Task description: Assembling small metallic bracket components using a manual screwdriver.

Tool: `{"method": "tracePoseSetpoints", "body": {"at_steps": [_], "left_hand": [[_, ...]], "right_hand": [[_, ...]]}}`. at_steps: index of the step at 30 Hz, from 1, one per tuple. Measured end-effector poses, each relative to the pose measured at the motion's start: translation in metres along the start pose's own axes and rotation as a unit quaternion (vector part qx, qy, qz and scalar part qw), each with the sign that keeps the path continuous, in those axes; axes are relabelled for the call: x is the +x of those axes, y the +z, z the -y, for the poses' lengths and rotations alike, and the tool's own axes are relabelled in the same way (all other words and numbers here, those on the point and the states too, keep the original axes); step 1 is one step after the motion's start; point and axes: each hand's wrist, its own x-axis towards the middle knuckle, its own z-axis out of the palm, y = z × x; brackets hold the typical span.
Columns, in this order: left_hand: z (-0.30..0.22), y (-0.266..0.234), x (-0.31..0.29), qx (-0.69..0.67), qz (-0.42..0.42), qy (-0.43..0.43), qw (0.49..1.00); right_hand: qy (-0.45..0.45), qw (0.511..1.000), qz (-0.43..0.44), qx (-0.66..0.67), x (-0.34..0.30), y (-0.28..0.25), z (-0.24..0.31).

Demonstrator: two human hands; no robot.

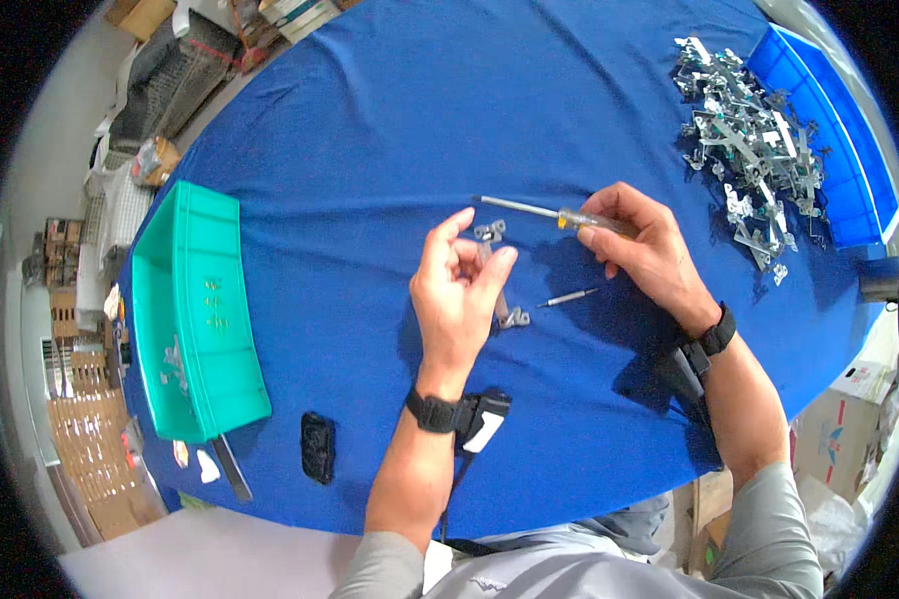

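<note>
My left hand (pixel 449 299) is curled around a long metal bracket (pixel 489 232) with looped ends. One end shows above my thumb and the other below it; the fingers partly cover its middle. In my right hand (pixel 649 250) is a screwdriver (pixel 529 208) with a clear, yellowish handle. Its shaft points left, the tip passing just above the bracket's upper end without visible contact. A thin, pointed metal rod (pixel 569 298) lies on the blue cloth between and below my hands.
Metal brackets are heaped (pixel 754 150) at the far right, beside a blue bin (pixel 839 140). On the left stands a green bin (pixel 235 329) with a few metal pieces inside. A black object (pixel 318 447) lies on the blue cloth (pixel 390 110) near the front edge.
</note>
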Motion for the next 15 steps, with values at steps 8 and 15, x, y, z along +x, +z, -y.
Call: {"method": "tracePoseSetpoints", "body": {"at_steps": [8, 15], "left_hand": [[0.0053, -0.0004, 0.0066, 0.059, -0.014, -0.01, 0.998], [0.0063, 0.003, 0.0042, 0.055, -0.021, -0.037, 0.998]], "right_hand": [[-0.01, 1.0, 0.003, -0.018, -0.001, 0.0035, 0.0051], [-0.012, 1.0, 0.0, -0.016, -0.0036, 0.0052, 0.0016]]}}
